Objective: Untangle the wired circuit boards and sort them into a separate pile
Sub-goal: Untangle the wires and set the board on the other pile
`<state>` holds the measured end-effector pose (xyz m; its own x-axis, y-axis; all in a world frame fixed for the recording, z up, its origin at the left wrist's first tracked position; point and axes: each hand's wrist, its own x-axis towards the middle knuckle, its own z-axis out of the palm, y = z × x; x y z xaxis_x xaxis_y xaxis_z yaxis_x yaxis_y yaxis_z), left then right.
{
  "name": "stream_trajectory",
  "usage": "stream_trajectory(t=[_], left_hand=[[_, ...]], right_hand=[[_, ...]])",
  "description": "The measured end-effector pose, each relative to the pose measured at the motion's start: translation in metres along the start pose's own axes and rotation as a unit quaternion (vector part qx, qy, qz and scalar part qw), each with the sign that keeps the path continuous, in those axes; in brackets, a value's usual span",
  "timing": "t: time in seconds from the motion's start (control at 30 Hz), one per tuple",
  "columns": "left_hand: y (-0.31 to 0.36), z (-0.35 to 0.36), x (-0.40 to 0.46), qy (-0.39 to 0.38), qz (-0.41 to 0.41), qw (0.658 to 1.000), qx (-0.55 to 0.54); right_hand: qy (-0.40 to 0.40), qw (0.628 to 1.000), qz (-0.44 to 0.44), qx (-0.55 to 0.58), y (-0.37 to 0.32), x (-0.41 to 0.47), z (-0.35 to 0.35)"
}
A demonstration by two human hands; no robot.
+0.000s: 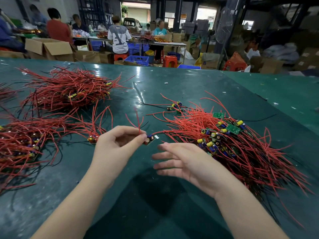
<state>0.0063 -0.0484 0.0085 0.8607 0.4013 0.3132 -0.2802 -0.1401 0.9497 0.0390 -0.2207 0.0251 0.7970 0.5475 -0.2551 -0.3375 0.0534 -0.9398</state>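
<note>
A: Hands first. Left hand (119,140) pinches one circuit board (149,139) at its wire end, fingertips closed on it, board lifted just above the green table (172,195). Right hand (188,164) is spread, fingers straight, holding nothing, just beside the board.

B: Step in hand?

A: My reading: one board is freed from the tangle and ready to be laid with the sorted ones. Its red leads (138,121) stand up loose, though one lead runs right toward the tangled pile (233,140). The next move calls for checking that lead is clear, then carrying the board left.

B: Counts?

A: Piles: three large. Tangled one at right; near-left pile (22,144); far-left pile (69,90). A small cluster (175,106) lies apart beyond the hands. Boards per pile: too many and overlapped to count.
</note>
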Motion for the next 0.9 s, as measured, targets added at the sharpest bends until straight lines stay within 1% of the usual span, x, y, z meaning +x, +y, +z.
stream_trajectory(t=[0.1,0.17,0.2,0.33,0.43,0.53,0.6,0.77,0.83,0.9], left_hand=[[0.003,0.006,-0.006,-0.041,-0.039,0.993,-0.102],[0.002,0.010,-0.008,-0.064,-0.041,0.990,-0.116],[0.001,0.012,-0.009,-0.072,-0.039,0.990,-0.115],[0.001,0.014,-0.011,-0.084,-0.035,0.990,-0.109],[0.000,0.014,-0.011,-0.062,-0.047,0.994,-0.078],[-0.003,0.016,-0.010,-0.059,-0.054,0.997,0.005],[-0.005,0.018,-0.010,-0.047,-0.062,0.997,0.019],[-0.008,0.021,-0.011,-0.004,-0.098,0.994,-0.047],[-0.008,0.023,-0.012,0.019,-0.117,0.990,-0.078],[-0.008,0.025,-0.012,0.040,-0.145,0.979,-0.134]], right_hand=[[0.013,0.996,-0.046,0.075,0.005,0.004,0.008],[0.031,0.989,-0.097,0.104,0.006,0.006,0.006],[0.036,0.987,-0.120,0.097,0.005,0.006,0.004],[0.042,0.980,-0.195,-0.025,0.007,0.005,0.001],[0.081,0.957,-0.251,-0.122,0.011,0.006,0.004],[0.119,0.924,-0.295,-0.213,0.013,0.006,0.004],[0.128,0.897,-0.331,-0.263,0.014,0.006,0.004],[0.143,0.786,-0.442,-0.409,0.018,0.008,0.007],[0.152,0.755,-0.462,-0.439,0.019,0.008,0.007],[0.172,0.732,-0.471,-0.461,0.020,0.009,0.008]])
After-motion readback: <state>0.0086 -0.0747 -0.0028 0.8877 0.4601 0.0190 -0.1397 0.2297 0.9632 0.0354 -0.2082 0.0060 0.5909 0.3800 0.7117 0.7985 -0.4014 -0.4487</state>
